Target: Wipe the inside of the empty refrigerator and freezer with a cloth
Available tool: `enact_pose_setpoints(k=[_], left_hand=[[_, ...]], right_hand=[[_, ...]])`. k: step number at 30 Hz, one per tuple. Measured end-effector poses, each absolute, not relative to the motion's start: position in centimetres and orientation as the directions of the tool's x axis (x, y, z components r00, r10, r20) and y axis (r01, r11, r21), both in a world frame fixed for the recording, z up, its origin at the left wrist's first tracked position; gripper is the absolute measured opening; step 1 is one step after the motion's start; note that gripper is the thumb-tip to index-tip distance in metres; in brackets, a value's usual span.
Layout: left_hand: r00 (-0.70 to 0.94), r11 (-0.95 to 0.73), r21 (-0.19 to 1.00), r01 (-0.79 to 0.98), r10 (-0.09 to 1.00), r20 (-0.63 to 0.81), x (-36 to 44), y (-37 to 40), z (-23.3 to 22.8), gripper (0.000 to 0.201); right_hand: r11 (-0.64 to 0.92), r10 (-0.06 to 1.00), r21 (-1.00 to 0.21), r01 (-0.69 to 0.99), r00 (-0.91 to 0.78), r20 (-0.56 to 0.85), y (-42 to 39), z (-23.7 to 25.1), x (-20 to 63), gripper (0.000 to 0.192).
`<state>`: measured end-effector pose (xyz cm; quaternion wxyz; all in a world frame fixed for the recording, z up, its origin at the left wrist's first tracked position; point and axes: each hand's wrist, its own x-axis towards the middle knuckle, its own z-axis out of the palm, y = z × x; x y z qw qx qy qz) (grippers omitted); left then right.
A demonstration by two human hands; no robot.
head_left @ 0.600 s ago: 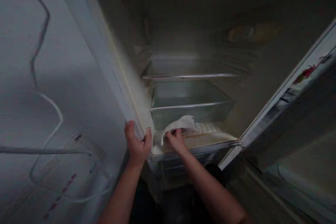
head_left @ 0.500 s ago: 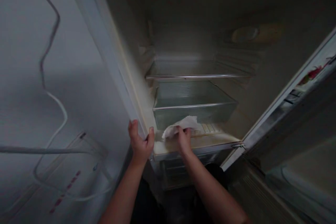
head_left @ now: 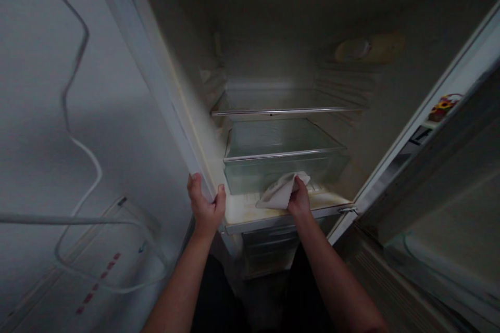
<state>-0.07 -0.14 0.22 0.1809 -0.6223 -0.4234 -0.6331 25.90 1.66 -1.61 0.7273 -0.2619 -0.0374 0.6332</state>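
Note:
I look down into an open, dim fridge. My left hand (head_left: pixel 204 205) grips the front edge of the fridge's left side wall (head_left: pixel 164 88). My right hand (head_left: pixel 299 200) presses a crumpled white cloth (head_left: pixel 279 192) onto the stained floor ledge (head_left: pixel 250 208) at the bottom of the compartment, right of its middle. Just behind the cloth stands a clear plastic crisper drawer (head_left: pixel 281 166).
A glass shelf (head_left: pixel 289 109) spans the compartment above the drawer. The open fridge door (head_left: pixel 441 130) stands at the right, with a small colourful sticker on its inner edge. White cables (head_left: pixel 84 161) run across the fridge's outer left side. A lamp housing (head_left: pixel 369 49) sits on the right inner wall.
My right hand has slid the cloth rightward along the bottom ledge, from its left part to right of the middle. My left hand has kept its grip on the wall edge.

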Motion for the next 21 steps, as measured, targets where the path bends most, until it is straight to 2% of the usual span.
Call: enact_pose_setpoints(k=[5,8,11,16,21], left_hand=[[-0.190,-0.597,0.386,0.703,0.365,0.911,-0.3,0.2,0.1,0.083],[-0.227,-0.642,0.508,0.574,0.471,0.852,0.1,-0.8,0.0,0.082],[-0.223,-0.664,0.617,0.423,0.583,0.781,0.9,-3.8,-0.1,0.069],[-0.128,-0.607,0.641,0.470,0.672,0.729,1.6,-9.0,-1.2,0.039],[-0.063,-0.589,0.685,0.429,0.737,0.673,1.5,-11.6,-1.8,0.042]], right_hand=[[0.046,0.925,-0.369,-0.928,0.179,-0.335,-3.2,-2.2,26.5,0.018],[0.017,0.930,-0.363,-0.932,0.148,-0.336,-6.0,-3.0,27.2,0.021],[-0.029,0.936,-0.389,-0.921,0.112,-0.334,-8.1,-3.6,27.7,0.022],[-0.020,0.927,-0.373,-0.928,0.123,-0.354,-10.4,-4.0,27.9,0.024],[-0.025,0.933,-0.384,-0.923,0.116,-0.340,-12.6,-4.1,27.9,0.026]])
